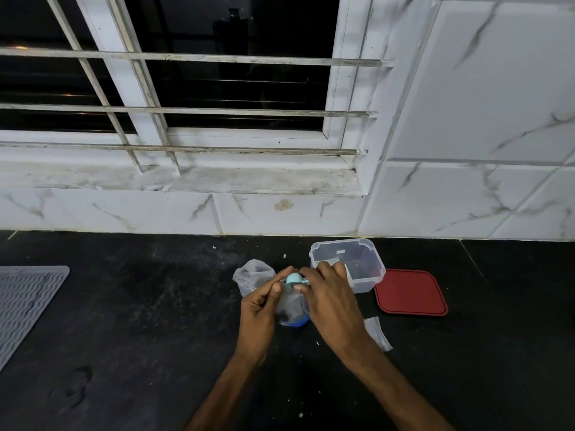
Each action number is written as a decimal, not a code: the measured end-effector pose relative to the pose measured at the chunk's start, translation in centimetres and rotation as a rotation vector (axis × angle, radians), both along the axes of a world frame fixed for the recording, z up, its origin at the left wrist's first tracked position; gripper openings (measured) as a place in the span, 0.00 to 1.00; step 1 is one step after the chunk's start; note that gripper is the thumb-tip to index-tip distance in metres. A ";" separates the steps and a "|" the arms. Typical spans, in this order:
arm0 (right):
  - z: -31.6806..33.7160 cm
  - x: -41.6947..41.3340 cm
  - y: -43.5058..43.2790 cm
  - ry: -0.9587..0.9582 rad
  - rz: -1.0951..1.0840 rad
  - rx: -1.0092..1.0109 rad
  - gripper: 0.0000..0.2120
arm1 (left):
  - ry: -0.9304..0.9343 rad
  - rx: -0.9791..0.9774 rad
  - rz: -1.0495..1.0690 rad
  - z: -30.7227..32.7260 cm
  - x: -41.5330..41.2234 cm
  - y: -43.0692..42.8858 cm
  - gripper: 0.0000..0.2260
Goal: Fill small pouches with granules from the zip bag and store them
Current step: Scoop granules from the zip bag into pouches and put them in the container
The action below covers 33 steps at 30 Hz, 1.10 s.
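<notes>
**A:** While both hands are on it, log grips first. Where's the bag?

**B:** Clear blue-bottomed bag [292, 307] stands on the black counter [155, 306], between the hands, just in front of the clear plastic container [370, 276]. Left hand [259, 307] has its fingers curled, pinching the bag's top edge. Right hand [326, 295] is curled at the mouth, thumb and fingers closed on a light-blue scoop [293, 279].

**A:** Is that the zip bag?

**B:** Probably, with dark stuff inside. A second crumpled clear bag [252, 271] sits behind the left hand, so I can't be sure.

**A:** Step tips?

**B:** I'd say keep the left pinch high so the mouth stays wide and the bag upright. Lift the scoop level, no heaping. Bring the flat small pouch [378, 332] from the right hand's side close before tipping. Specks are already on the counter.

**A:** Storage?

**B:** Container's open, with the red lid [410, 292] beside it.

**A:** Any text?

**B:** No brand is readable. There's a small white sticker on the container wall, too tiny to read. Grey ribbed mat [26, 301] is at far left.
</notes>
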State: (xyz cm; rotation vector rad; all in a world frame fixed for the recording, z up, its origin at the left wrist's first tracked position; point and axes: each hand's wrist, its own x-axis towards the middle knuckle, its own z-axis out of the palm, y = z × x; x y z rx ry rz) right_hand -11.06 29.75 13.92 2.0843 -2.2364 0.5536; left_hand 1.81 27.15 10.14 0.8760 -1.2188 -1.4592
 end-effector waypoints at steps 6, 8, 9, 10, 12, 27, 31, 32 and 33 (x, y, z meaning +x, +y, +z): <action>-0.4 0.4 0.6 0.024 -0.013 -0.160 0.30 | 0.000 0.021 0.024 0.1 0.3 -0.2 0.14; -0.3 0.3 0.7 0.068 -0.014 -0.182 0.34 | -0.007 0.024 0.026 0.1 0.4 -0.1 0.15; -0.4 0.2 0.8 0.084 -0.011 -0.194 0.34 | -0.011 0.029 0.027 0.1 0.3 -0.1 0.15; -0.5 0.0 0.8 0.082 -0.011 -0.208 0.34 | -0.014 0.036 0.033 0.0 0.3 -0.1 0.15; -0.7 -0.2 0.9 0.065 -0.016 -0.229 0.30 | -0.012 0.046 0.038 -0.2 0.2 -0.2 0.14; -8.3 -4.2 3.1 -0.735 -0.146 0.168 0.06 | -0.382 0.057 -0.149 -7.8 2.9 3.9 0.16; -9.4 -4.8 3.4 -0.679 -0.117 0.391 0.08 | -0.513 0.128 -0.239 -9.3 3.1 3.7 0.12; -9.5 -4.7 3.5 -0.665 -0.098 0.443 0.08 | -0.564 0.105 -0.257 -9.6 3.1 3.5 0.11; -9.6 -4.6 3.5 -0.656 -0.077 0.491 0.08 | -0.617 0.077 -0.272 -9.8 3.0 3.3 0.11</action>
